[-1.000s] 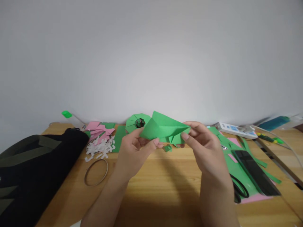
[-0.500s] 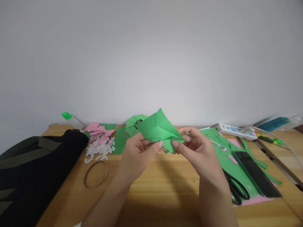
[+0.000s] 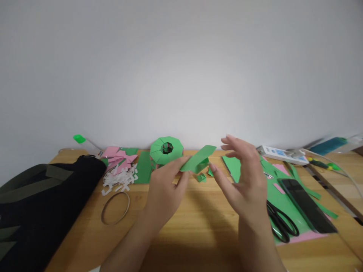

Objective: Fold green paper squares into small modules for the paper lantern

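Between thumb and fingers, my left hand (image 3: 167, 185) grips a folded piece of green paper (image 3: 197, 158) above the table, its long flat side slanting up to the right. My right hand (image 3: 244, 177) is raised just right of the paper, fingers apart and thumb pointing at its right end; whether the thumb tip touches it I cannot tell. Small folded green paper pieces (image 3: 201, 177) show below the paper. Behind my left hand stands a round green folded-paper ring (image 3: 166, 150) with a dark hole in its middle and pink beneath.
On the left lie pink folded papers (image 3: 120, 158), white paper scraps (image 3: 121, 179), a tape ring (image 3: 115, 208) and a black bag (image 3: 53, 204). To the right are green sheets (image 3: 272, 198), black-handled scissors (image 3: 282, 223), a phone (image 3: 307, 206) and a white power strip (image 3: 283, 155).
My right hand has let go of the green paper and opened, lifting slightly to the right. The paper has turned from a wide peak to a narrow slanted strip, uncovering the ring.
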{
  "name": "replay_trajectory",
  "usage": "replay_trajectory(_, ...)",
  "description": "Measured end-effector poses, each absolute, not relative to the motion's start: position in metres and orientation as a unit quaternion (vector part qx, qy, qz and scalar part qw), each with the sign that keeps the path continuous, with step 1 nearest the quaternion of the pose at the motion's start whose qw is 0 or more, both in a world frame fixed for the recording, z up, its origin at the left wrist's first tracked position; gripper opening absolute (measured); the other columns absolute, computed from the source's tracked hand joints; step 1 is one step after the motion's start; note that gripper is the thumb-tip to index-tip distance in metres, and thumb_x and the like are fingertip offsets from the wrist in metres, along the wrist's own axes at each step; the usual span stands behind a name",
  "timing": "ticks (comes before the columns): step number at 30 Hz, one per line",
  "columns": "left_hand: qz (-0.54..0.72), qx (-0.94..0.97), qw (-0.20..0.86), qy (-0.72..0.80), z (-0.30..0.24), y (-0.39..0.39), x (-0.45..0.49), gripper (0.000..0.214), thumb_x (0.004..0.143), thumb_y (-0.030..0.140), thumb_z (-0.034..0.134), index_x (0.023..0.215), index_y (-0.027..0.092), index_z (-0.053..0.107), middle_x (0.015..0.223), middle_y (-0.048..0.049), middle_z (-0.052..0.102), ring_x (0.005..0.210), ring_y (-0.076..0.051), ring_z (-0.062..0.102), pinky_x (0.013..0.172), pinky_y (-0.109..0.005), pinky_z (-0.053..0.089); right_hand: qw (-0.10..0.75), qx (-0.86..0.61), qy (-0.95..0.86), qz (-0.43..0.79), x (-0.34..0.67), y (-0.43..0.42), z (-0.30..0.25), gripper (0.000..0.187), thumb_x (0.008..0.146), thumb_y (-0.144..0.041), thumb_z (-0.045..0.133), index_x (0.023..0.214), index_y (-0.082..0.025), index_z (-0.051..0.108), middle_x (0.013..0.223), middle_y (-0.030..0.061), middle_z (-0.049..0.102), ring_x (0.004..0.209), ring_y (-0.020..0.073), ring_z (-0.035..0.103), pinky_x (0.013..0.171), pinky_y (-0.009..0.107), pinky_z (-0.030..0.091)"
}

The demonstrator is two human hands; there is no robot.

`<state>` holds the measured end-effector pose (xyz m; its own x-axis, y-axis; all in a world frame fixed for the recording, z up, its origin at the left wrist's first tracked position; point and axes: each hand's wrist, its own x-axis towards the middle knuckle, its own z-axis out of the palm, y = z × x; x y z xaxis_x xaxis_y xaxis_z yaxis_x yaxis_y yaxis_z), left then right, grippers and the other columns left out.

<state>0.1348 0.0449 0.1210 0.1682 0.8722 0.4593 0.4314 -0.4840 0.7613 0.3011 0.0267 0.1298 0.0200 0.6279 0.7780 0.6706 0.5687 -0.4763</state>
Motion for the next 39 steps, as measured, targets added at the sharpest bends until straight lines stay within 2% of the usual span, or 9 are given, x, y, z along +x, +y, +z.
replay_trajectory(3,0.45,0.765,0.141,0.439,0.12,0.046,0.134,0.034,0.081,0.006,0.051,0.105,0.021,0.069,0.091,-0.0023,0.077,0.082,-0.018,0.071,0.074,-0.024,0.052,0.515,-0.449,-0.725,-0.093,0.301,0.026,0.132,0.046,0.081,-0.008,0.062,0.123,-0.026,0.055,0.118,0.0106,0.057,0.112,0.0247,0.056,0.087,0.042,0.052)
replay_trajectory(6,0.453,0.765,0.152,0.432,0.121,0.046,0.134,0.034,0.079,0.005,0.051,0.104,0.019,0.069,0.096,-0.0037,0.077,0.087,-0.019,0.071,0.077,-0.024,0.051,0.525,-0.44,-0.721,-0.104,0.301,0.025,0.133,0.034,0.081,-0.007,0.063,0.11,-0.024,0.061,0.113,0.0099,0.058,0.105,0.0237,0.059,0.085,0.042,0.053)
replay_trajectory(8,0.463,0.74,0.225,0.433,0.122,0.046,0.135,0.031,0.079,0.006,0.053,0.103,0.019,0.069,0.097,-0.0034,0.076,0.085,-0.019,0.071,0.076,-0.025,0.052,0.533,-0.437,-0.718,-0.098,0.301,0.025,0.132,0.033,0.08,-0.008,0.065,0.108,-0.024,0.062,0.11,0.0093,0.06,0.102,0.0236,0.06,0.083,0.041,0.054)
replay_trajectory(13,0.434,0.59,0.574,0.366,0.126,0.045,0.135,0.018,0.081,0.019,0.062,0.099,0.018,0.063,0.092,-0.0044,0.075,0.079,-0.018,0.07,0.071,-0.026,0.055,0.584,-0.438,-0.684,-0.015,0.298,0.023,0.13,0.046,0.083,-0.011,0.062,0.126,-0.026,0.054,0.11,0.0084,0.062,0.099,0.0238,0.06,0.078,0.041,0.053)
replay_trajectory(15,0.429,0.549,0.62,0.36,0.127,0.045,0.134,0.017,0.078,0.02,0.066,0.095,0.017,0.061,0.08,-0.0033,0.074,0.073,-0.017,0.069,0.066,-0.025,0.055,0.608,-0.443,-0.659,0.022,0.297,0.021,0.13,0.044,0.085,-0.012,0.059,0.127,-0.027,0.054,0.108,0.0078,0.063,0.096,0.0231,0.061,0.077,0.041,0.053)
replay_trajectory(24,0.47,0.527,0.603,0.371,0.131,0.049,0.134,0.021,0.073,0.02,0.071,0.092,0.017,0.061,0.064,0.0024,0.071,0.053,-0.012,0.065,0.054,-0.022,0.053,0.67,-0.379,-0.638,0.013,0.299,0.016,0.133,0.031,0.081,-0.017,0.061,0.111,-0.024,0.062,0.094,0.0072,0.065,0.085,0.0241,0.06,0.071,0.042,0.05)
replay_trajectory(28,0.491,0.518,0.563,0.417,0.129,0.05,0.134,0.019,0.071,0.021,0.073,0.078,0.018,0.056,0.053,0.0044,0.067,0.047,-0.012,0.064,0.049,-0.019,0.05,0.574,-0.335,-0.746,0.036,0.301,0.012,0.136,0.022,0.076,-0.011,0.061,0.096,-0.022,0.063,0.074,0.0036,0.065,0.068,0.0213,0.06,0.06,0.038,0.047)
replay_trajectory(31,0.511,0.512,0.548,0.42,0.129,0.051,0.133,0.021,0.07,0.021,0.075,0.075,0.018,0.055,0.052,0.004,0.068,0.046,-0.013,0.065,0.048,-0.02,0.051,0.51,-0.355,-0.782,0.037,0.302,0.014,0.136,0.026,0.075,-0.005,0.063,0.098,-0.019,0.063,0.082,0.0052,0.069,0.072,0.0194,0.062,0.067,0.039,0.048)
replay_trajectory(39,0.518,0.501,0.553,0.418,0.125,0.05,0.133,0.025,0.07,0.021,0.076,0.089,0.018,0.06,0.069,0.0005,0.072,0.055,-0.016,0.069,0.054,-0.026,0.057,0.502,-0.409,-0.762,-0.023,0.303,0.023,0.135,0.025,0.08,-0.007,0.062,0.101,-0.021,0.063,0.089,0.0039,0.071,0.082,0.0194,0.063,0.077,0.038,0.049)
